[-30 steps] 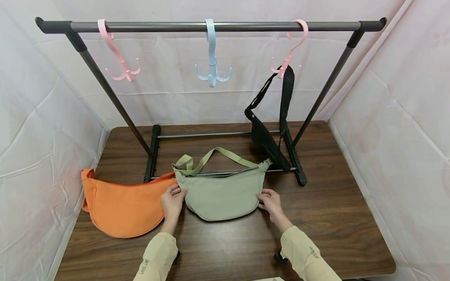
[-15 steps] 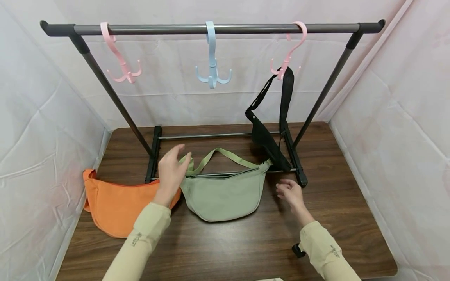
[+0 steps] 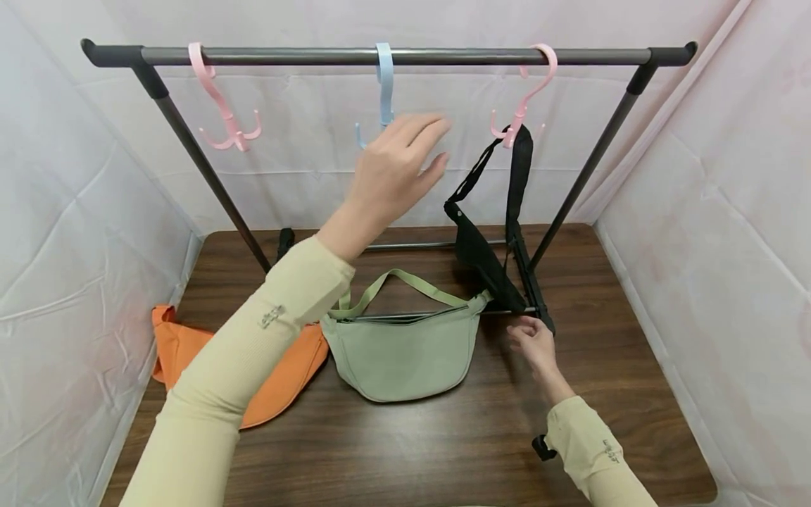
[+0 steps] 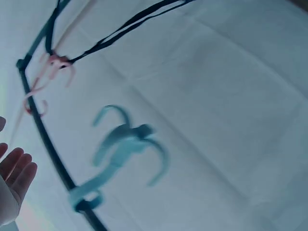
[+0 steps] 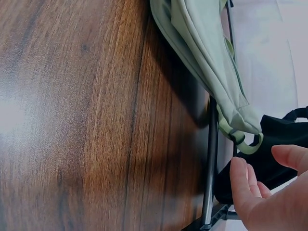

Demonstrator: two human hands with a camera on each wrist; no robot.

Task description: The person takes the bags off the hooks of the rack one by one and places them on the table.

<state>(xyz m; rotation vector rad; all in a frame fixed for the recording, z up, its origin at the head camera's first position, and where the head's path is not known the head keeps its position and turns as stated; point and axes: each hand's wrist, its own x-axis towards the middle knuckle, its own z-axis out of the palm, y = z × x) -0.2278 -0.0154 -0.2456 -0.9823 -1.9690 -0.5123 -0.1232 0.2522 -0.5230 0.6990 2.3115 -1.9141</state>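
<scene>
My left hand (image 3: 394, 169) is raised in the head view, in front of the light blue hook hanger (image 3: 385, 81), and hides its lower prongs. Its fingers are loosely bent with nothing in them. The left wrist view shows the whole blue hanger (image 4: 120, 144) apart from the fingers (image 4: 19, 173). Low on the right, my right hand (image 3: 532, 345) holds nothing, its fingers relaxed beside the sage green crescent bag (image 3: 405, 355). That bag rests against the rack's lower bar, its strap looped up behind. Close to the right fingertips lies the black bag's (image 3: 484, 264) lower end.
A dark metal rack (image 3: 304, 56) stands on the wooden table (image 3: 393, 458). Pink hook hangers hang at left (image 3: 222, 105) and right (image 3: 521, 113), the right one carrying the black bag's strap. An orange bag (image 3: 279, 394) lies partly under my left sleeve. Pale cloth (image 3: 728, 246) surrounds the table.
Both hands have let go of the green bag's sides. The left hand has risen up and rightward to the blue hanger; the right has drawn off to the right. The green bag stays put.
</scene>
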